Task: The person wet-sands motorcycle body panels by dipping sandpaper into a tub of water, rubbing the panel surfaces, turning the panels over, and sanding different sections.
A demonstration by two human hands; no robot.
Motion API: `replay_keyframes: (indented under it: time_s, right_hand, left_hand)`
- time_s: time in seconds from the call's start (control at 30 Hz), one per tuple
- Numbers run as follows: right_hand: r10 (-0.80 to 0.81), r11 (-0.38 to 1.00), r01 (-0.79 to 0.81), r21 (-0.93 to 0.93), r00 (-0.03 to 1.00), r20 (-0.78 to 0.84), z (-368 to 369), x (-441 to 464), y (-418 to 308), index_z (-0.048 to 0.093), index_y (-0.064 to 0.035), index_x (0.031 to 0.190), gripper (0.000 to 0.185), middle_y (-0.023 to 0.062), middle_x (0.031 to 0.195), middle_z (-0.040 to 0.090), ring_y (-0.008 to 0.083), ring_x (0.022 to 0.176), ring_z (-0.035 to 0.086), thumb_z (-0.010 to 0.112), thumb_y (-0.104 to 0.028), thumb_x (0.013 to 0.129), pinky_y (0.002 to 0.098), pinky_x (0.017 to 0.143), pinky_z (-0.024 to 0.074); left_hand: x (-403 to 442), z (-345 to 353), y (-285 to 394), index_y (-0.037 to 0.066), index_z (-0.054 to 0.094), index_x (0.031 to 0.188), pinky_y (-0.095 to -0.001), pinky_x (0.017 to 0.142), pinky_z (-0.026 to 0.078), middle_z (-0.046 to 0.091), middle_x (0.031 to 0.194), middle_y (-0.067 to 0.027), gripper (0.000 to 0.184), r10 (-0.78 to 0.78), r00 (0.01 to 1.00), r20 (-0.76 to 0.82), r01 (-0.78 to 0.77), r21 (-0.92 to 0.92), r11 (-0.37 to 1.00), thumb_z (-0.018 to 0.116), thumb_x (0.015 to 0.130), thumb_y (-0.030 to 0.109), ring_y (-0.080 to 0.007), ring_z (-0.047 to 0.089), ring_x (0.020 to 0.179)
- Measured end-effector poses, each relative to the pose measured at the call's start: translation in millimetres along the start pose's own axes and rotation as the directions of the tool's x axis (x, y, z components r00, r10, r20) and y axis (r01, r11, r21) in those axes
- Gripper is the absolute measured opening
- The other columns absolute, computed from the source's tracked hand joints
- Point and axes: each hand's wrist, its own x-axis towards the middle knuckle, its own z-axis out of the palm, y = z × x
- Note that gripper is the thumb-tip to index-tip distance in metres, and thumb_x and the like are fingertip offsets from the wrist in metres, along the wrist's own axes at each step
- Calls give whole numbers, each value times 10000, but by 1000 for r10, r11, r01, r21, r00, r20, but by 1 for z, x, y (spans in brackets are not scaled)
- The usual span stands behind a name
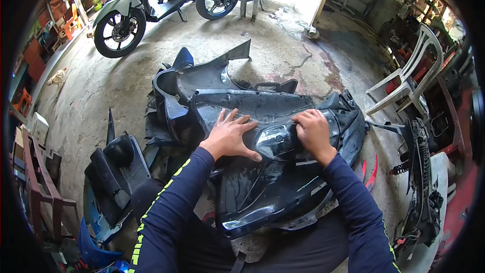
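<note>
A large dark scooter body panel (252,182) lies in front of me, wet-looking, with shiny patches and dull scuffed areas. My left hand (230,134) rests on it with fingers and thumb spread, holding nothing. On the raised middle part, to the right of a glossy patch, my right hand (314,132) is closed with its fingers curled down against the surface. Whatever is under those fingers, if anything, is hidden. Behind the panel sits another dark fairing piece (202,78) with blue edges.
More black plastic covers (118,172) and a blue panel (96,245) lie at left. Two scooters (121,28) stand at the back. A white plastic chair (411,71) is at right, above a black frame part (422,172). A red strip (373,172) lies on the concrete floor (283,40).
</note>
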Motion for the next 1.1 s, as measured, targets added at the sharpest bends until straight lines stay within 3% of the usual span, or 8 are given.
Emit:
replay_keyframes:
  time_s: [0.17,0.33,0.57,0.7,0.83,0.93,0.97,1.1]
  right_hand:
    - [93,996,-93,-10,994,57,-17,-19,-6,753,-96,966,209,42,1045,724,252,1034,626,656,-89,781,408,931,468]
    - [-207,976,202,82,977,54,1,-42,-41,714,-57,1073,227,141,1236,669,321,1229,579,634,-150,881,479,1075,412]
    - [68,961,-81,-265,996,-57,13,-31,-10,684,71,1041,304,252,1154,681,365,1147,622,574,-167,887,442,1018,445]
    - [-225,974,223,-34,969,-100,35,-41,-22,670,48,999,255,233,1092,680,339,1071,638,545,-149,898,444,975,475]
    - [81,979,-103,-176,988,-128,2,-26,43,640,-14,921,173,177,955,682,333,916,659,546,-159,915,440,911,491]
    - [-112,979,120,-163,992,57,22,-36,-5,666,-14,989,213,179,997,701,323,973,672,574,-193,919,447,910,501]
    - [-291,955,282,-94,952,-100,28,-42,-25,677,-9,1065,253,192,1084,705,332,1039,670,583,-173,897,430,943,498]
    - [128,973,-118,-198,991,39,5,-27,26,669,34,1075,255,215,1158,684,341,1071,652,568,-127,904,438,984,477]
  left_hand:
    - [-2,1,2,186,493,1480,-587,1220,97,426,1546,-136,1208,-32,999,-8,32,11,999,707,513,878,-406,231,1493]
    - [-2,6,5,163,489,1479,-612,1206,101,399,1557,-162,1209,-36,999,-31,37,37,999,679,536,894,-433,225,1487]
    - [5,22,33,102,447,1495,-673,1177,81,374,1571,-180,1228,22,996,-82,-17,52,999,633,582,901,-440,229,1487]
    - [12,26,44,81,455,1485,-617,1202,109,437,1536,-159,1195,-9,999,-50,9,1,1000,678,594,845,-381,288,1480]
    - [8,27,53,91,478,1469,-596,1208,122,457,1524,-148,1145,-44,994,-101,47,26,999,694,606,812,-360,326,1464]
    - [8,33,56,92,493,1457,-596,1206,122,461,1521,-143,1120,-74,991,-113,76,17,997,709,607,789,-358,335,1459]
    - [10,33,56,92,496,1455,-596,1206,122,463,1519,-141,1114,-88,989,-122,90,11,996,714,606,781,-357,336,1457]
    - [4,35,63,88,505,1447,-612,1200,111,476,1505,-148,1081,-114,980,-162,116,2,993,715,625,758,-371,339,1450]
